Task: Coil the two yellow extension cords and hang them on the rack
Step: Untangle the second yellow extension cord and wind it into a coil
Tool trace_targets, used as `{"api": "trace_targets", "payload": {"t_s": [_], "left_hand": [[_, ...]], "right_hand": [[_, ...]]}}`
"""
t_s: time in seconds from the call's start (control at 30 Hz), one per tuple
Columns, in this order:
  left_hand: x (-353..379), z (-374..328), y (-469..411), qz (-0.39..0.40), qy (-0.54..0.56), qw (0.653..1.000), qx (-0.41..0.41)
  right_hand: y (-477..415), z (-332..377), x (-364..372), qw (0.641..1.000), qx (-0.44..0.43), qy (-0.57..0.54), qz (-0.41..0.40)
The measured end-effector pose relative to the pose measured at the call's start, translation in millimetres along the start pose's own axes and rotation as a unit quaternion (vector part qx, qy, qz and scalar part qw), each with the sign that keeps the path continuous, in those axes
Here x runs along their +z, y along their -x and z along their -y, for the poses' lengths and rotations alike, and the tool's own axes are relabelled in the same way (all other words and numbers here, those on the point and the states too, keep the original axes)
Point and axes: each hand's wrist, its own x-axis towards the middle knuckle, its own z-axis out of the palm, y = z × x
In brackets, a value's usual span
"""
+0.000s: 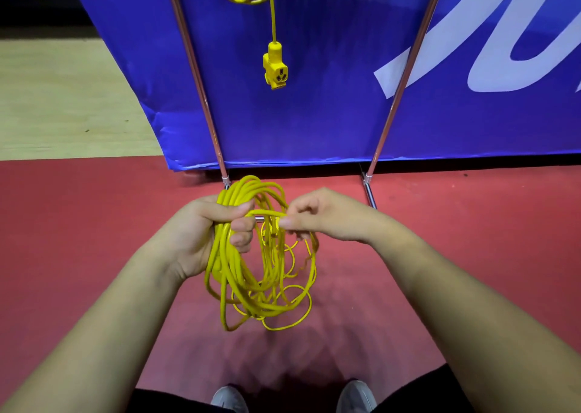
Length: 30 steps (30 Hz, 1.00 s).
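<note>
Your left hand [217,230] is clutching the coiled cord [251,261] while your right hand [317,221] is pinching one strand; its lower loops are sagging unevenly and risk tangling.

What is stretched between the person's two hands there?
In the head view, a short run of the yellow cord bridges the left hand, which grips the coil, and the right hand, which pinches it.
</note>
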Motion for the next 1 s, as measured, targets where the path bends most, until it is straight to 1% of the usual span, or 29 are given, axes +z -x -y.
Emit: {"api": "trace_targets", "payload": {"t_s": [0.07, 0.13, 0.23, 0.3, 0.37, 0.43, 0.53, 0.6, 0.67, 0.73, 0.8, 0.83, 0.87, 0.93, 0.97, 1.0], "left_hand": [[-1.9, -2.7, 1.6, -0.008, 0.004, 1.0, 0.006], [-6.3, -5.6, 3.9, -0.028, 0.003, 1.0, 0.001], [-11.2, -7.8, 6.1, -0.062, -0.036, 0.997, -0.028], [-11.0, -6.8, 6.5, -0.084, -0.051, 0.994, -0.05], [-10.6, -4.0, 5.5, -0.072, -0.048, 0.993, -0.075], [-8.9, -2.5, 4.3, -0.054, -0.048, 0.993, -0.094], [-4.6, 0.7, 3.9, -0.056, -0.085, 0.988, -0.115], [-4.2, 4.4, 3.9, -0.047, -0.118, 0.988, -0.093], [-7.3, 5.4, 4.4, -0.016, -0.122, 0.991, -0.055], [-10.0, 2.0, 5.0, -0.003, -0.085, 0.996, -0.025], [-11.3, -3.4, 5.0, -0.008, -0.04, 0.999, 0.002], [-12.0, -5.7, 5.4, -0.016, -0.03, 0.999, 0.01], [-12.3, -7.0, 6.2, -0.024, -0.034, 0.999, 0.01], [-13.6, -5.9, 6.8, -0.039, -0.057, 0.998, -0.008], [-13.1, -4.5, 6.8, -0.046, -0.072, 0.996, -0.019], [-12.3, -3.0, 6.3, -0.056, -0.087, 0.994, -0.03]], "right_hand": [[2.1, -23.4, -5.9, 1.0, 0.025, 0.004, 0.013], [4.4, -41.1, -9.0, 0.998, 0.041, -0.045, 0.003], [3.3, -41.5, -11.4, 0.983, 0.034, -0.167, -0.071], [0.8, -32.7, -14.9, 0.977, 0.018, -0.189, -0.097], [-0.6, -22.5, -17.7, 0.984, 0.006, -0.158, -0.076], [0.0, -10.1, -13.6, 0.994, 0.005, -0.099, -0.038], [-0.3, 9.2, -2.9, 0.999, 0.0, -0.043, -0.004], [-3.3, 17.8, 3.3, 0.999, -0.012, -0.041, -0.002], [-5.8, 18.8, 4.7, 0.999, -0.023, -0.04, -0.013], [-4.7, 10.2, 0.8, 1.0, -0.01, -0.009, -0.005], [0.1, -9.4, -5.7, 0.999, 0.02, 0.035, 0.019], [2.9, -20.9, -8.6, 0.999, 0.032, 0.028, 0.024], [5.9, -30.0, -10.7, 0.999, 0.042, -0.014, 0.018], [8.5, -40.8, -15.0, 0.989, 0.049, -0.139, -0.031], [7.9, -41.5, -16.8, 0.982, 0.041, -0.172, -0.06], [6.7, -38.8, -17.6, 0.981, 0.033, -0.177, -0.078]]}}
